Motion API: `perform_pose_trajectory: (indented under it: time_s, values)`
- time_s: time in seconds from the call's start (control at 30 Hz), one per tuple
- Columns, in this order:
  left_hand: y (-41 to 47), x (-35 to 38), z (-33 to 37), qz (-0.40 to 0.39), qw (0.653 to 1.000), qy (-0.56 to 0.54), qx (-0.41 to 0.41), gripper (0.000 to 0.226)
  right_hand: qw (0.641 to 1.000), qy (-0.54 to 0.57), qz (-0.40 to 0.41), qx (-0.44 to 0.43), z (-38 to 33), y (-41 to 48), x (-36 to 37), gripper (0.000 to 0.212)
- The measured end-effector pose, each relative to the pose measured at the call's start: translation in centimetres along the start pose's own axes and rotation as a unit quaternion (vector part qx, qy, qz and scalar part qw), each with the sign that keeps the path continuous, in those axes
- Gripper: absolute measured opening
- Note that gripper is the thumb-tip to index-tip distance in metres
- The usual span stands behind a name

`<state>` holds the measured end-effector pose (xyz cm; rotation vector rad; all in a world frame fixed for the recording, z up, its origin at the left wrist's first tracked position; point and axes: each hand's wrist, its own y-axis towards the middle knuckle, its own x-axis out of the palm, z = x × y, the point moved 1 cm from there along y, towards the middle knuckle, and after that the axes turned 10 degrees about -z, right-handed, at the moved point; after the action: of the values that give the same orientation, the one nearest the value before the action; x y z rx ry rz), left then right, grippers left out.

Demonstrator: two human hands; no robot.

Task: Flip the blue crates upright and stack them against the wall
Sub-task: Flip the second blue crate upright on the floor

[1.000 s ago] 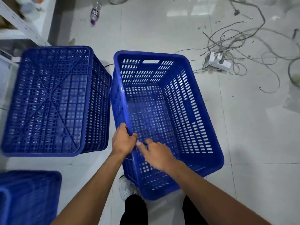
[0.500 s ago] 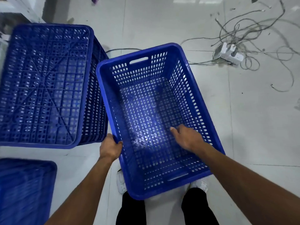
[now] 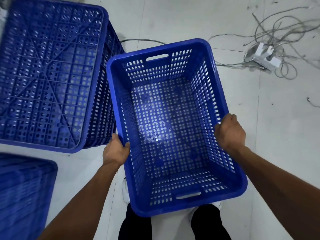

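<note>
An upright blue crate (image 3: 204, 49) with perforated walls and an open top is in front of me, above my legs. My left hand (image 3: 115, 150) grips its left long rim. My right hand (image 3: 229, 132) grips its right long rim. To the left, a second blue crate (image 3: 52, 75) lies upside down, its ribbed bottom facing up. A third blue crate (image 3: 24, 193) shows at the lower left corner, blurred and cut off by the frame edge.
White tiled floor all around. A tangle of grey cables (image 3: 280, 28) and a white power strip (image 3: 265, 58) lie at the upper right. One cable (image 3: 143, 40) runs behind the upright crate. My feet in white shoes (image 3: 125, 191) are under the crate.
The crate has turned from tilted on its side to upright. My right hand moved from inside the crate to its right rim. My left hand stayed on the left rim.
</note>
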<state>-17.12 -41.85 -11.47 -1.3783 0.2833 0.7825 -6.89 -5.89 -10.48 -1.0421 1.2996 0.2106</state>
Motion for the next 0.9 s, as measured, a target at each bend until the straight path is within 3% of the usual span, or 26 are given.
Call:
perform_pose_trajectory:
  time_s: [0.1, 0.27, 0.5, 0.7, 0.9]
  values:
    - [0.9, -0.4, 0.6, -0.004, 1.000, 0.021, -0.005, 0.039, 0.999, 0.017, 0.043, 0.017, 0.0, 0.8, -0.4, 0.023]
    - [1.6, -0.2, 1.2, -0.034, 0.999, 0.020, -0.031, 0.037, 0.999, 0.007, 0.042, 0.007, 0.8, 2.3, -0.7, 0.030]
    - [2.1, -0.3, 1.3, -0.057, 0.996, 0.008, -0.061, 0.038, 0.994, 0.061, -0.074, 0.044, 2.1, 3.4, -0.2, 0.024]
    - [1.4, -0.4, 1.8, -0.035, 0.997, 0.018, -0.067, 0.041, 0.989, 0.065, -0.118, 0.063, 2.0, 3.3, -0.9, 0.023]
    - [-1.1, -2.0, 2.8, -0.033, 0.997, 0.047, -0.059, 0.049, 0.991, 0.062, -0.110, 0.053, 3.3, 1.2, -3.2, 0.027]
